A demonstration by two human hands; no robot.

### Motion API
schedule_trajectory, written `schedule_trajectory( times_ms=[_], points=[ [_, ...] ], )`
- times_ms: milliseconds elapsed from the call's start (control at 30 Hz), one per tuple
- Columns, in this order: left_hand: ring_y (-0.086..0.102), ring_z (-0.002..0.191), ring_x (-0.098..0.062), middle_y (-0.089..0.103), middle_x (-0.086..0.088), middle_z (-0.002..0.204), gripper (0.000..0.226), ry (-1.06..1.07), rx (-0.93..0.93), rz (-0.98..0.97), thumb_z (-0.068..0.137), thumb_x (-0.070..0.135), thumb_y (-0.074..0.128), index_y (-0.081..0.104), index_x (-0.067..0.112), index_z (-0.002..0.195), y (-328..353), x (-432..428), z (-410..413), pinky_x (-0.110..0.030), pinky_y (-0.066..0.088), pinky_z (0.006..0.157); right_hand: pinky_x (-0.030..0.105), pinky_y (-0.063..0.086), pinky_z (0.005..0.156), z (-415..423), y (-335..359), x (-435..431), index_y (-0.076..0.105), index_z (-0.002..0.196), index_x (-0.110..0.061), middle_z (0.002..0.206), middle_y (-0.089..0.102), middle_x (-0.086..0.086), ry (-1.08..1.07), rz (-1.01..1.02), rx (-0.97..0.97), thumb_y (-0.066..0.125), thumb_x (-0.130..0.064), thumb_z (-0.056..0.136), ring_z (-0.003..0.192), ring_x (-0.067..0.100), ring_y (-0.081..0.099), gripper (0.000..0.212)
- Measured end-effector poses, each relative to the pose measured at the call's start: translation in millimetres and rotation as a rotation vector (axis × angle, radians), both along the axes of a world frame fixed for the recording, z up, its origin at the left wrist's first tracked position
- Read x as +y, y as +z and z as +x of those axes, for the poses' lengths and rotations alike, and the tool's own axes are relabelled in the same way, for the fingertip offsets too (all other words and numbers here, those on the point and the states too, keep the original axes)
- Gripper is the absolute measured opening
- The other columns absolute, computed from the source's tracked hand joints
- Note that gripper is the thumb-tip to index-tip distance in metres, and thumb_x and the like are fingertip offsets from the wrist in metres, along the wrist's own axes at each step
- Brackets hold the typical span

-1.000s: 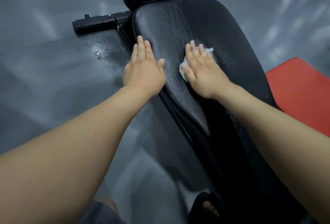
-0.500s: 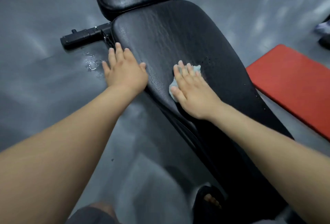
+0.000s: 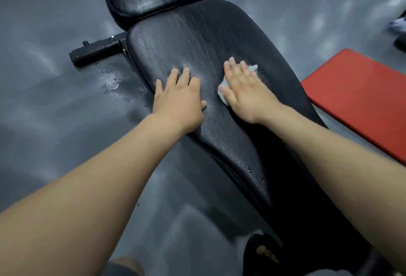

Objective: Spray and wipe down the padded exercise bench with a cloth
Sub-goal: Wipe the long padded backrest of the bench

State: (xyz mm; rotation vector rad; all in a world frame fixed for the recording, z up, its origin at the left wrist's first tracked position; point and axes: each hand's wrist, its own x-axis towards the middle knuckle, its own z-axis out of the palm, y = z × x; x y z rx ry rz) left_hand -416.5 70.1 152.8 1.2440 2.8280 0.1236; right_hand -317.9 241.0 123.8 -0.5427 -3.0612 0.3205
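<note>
While the left hand [image 3: 179, 102] lay flat on the black padded vinyl bench [image 3: 193, 42], the right hand [image 3: 246, 91], fingers spread, pressed a pale, soft, crumpled cloth [image 3: 252, 68]; it looked light and easily bunched.

No readable text, label, brand, number or sign anywhere in view.
</note>
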Motion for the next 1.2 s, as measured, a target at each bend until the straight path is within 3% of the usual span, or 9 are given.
schedule_trajectory(
  times_ms=[333, 667, 800, 1033, 1200],
  points=[
    [-0.003, 0.157, -0.029, 0.004, -0.003, 0.171, 0.051, 0.04, -0.022, -0.006, 0.102, 0.037, 0.052, 0.032, 0.019, 0.146, 2, 4, 10, -0.061, 0.005, 0.123, 0.047, -0.004, 0.126, -61, 19, 48, -0.006, 0.162, -0.013, 0.17, -0.01, 0.007, -0.128, -0.076, 0.022, 0.014, -0.048, 0.109, 0.156, 0.03, -0.011, 0.067],
    [-0.002, 0.157, -0.026, 0.004, 0.0, 0.171, 0.056, 0.018, -0.015, 0.027, 0.104, 0.044, 0.046, 0.03, 0.02, 0.152, -3, -4, 7, -0.055, 0.006, 0.124, 0.045, -0.003, 0.127, 59, -11, -36, -0.003, 0.163, -0.014, 0.17, -0.009, 0.006, -0.036, -0.033, 0.017, 0.015, -0.05, 0.107, 0.157, 0.026, -0.011, 0.069],
    [0.002, 0.157, -0.026, 0.008, -0.001, 0.171, 0.06, -0.011, -0.003, 0.022, 0.104, 0.05, 0.045, 0.031, 0.021, 0.155, -1, -8, 4, -0.052, 0.01, 0.124, 0.04, -0.004, 0.128, 87, -16, -46, -0.005, 0.162, -0.016, 0.17, -0.012, 0.002, 0.032, 0.005, -0.032, 0.007, -0.056, 0.103, 0.156, 0.021, -0.013, 0.073],
    [0.006, 0.157, -0.027, 0.011, -0.002, 0.171, 0.058, -0.018, 0.056, 0.05, 0.104, 0.051, 0.044, 0.034, 0.022, 0.153, -11, -9, 3, -0.051, 0.012, 0.124, 0.042, -0.004, 0.127, 23, -8, 27, -0.004, 0.162, -0.012, 0.17, -0.009, 0.007, -0.068, -0.015, 0.012, 0.019, -0.045, 0.11, 0.157, 0.027, -0.009, 0.066],
    [0.004, 0.157, -0.025, 0.009, 0.0, 0.171, 0.057, -0.003, 0.052, 0.051, 0.105, 0.05, 0.042, 0.032, 0.024, 0.154, -12, -8, 5, -0.05, 0.01, 0.124, 0.045, -0.002, 0.127, -18, 7, 82, -0.004, 0.162, -0.011, 0.17, -0.007, 0.009, -0.219, -0.065, 0.023, 0.016, -0.046, 0.109, 0.157, 0.031, -0.007, 0.067]
  ],
)
